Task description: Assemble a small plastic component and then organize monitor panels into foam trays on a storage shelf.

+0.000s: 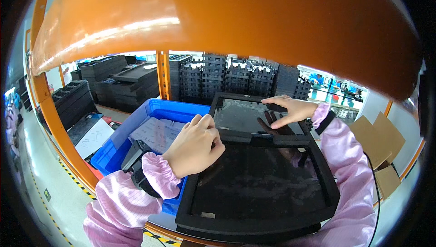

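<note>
A black foam tray (334,188) with two recesses lies before me on a stack of others like it. A glossy dark panel (254,183) lies in its near recess, and another shiny panel (236,114) in the far one. My right hand (293,111) reaches over the far panel, thumb and fingers apart, fingertips at its surface and far edge. My left hand (196,147) is closed, its fingers curled by the tray's left edge near the divider. What those fingers hold, if anything, is hidden.
To the left stands a blue plastic bin (175,107) with printed papers (154,133) inside. An orange shelf beam (218,15) crosses above my hands, with an orange post (59,120) at left. Black trays (213,76) are stacked behind. Cardboard boxes (377,138) stand at right.
</note>
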`<action>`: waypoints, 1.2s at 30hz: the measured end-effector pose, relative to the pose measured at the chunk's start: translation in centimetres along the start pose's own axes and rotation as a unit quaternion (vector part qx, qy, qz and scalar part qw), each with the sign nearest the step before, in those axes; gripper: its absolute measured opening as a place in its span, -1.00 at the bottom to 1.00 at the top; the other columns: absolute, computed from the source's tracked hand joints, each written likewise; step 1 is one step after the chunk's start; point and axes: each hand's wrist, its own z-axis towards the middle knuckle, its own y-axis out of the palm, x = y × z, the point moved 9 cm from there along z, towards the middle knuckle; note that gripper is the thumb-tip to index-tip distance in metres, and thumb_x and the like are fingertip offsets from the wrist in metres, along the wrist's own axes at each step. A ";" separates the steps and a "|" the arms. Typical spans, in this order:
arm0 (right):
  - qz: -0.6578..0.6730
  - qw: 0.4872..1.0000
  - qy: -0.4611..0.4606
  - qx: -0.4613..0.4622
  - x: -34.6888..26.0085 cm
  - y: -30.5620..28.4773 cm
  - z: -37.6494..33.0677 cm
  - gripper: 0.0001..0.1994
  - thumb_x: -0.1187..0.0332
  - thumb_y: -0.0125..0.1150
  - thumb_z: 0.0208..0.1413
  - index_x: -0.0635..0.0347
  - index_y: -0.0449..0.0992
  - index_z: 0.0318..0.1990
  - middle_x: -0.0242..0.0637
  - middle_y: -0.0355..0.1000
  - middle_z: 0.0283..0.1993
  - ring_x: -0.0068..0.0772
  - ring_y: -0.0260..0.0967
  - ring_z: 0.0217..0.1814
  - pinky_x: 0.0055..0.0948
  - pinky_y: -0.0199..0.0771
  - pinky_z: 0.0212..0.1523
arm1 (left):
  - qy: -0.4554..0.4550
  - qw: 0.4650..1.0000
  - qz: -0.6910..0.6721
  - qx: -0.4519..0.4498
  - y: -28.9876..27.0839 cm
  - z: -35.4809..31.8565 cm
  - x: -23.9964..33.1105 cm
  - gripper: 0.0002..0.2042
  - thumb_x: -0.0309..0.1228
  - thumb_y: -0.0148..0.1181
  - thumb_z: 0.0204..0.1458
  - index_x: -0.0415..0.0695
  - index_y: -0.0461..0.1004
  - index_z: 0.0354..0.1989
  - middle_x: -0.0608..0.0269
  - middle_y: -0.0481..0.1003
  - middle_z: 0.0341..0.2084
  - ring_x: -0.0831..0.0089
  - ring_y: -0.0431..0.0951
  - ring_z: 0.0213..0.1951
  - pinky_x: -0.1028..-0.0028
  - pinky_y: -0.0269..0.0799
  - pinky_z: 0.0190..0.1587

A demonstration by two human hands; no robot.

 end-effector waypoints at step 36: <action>-0.171 0.913 -0.139 0.343 -4.8 -5.1 -4.8 -0.75 0.28 0.38 -0.16 0.23 0.58 -0.32 -0.22 0.53 -0.34 -0.24 0.45 -0.26 -0.35 0.43 -0.18 | 0.012 0.994 -0.039 0.106 -0.5 8.3 -6.0 -0.74 -0.30 0.30 -0.10 -0.26 0.56 -0.34 0.00 0.55 -0.45 0.21 0.58 -0.43 0.41 0.46 -0.30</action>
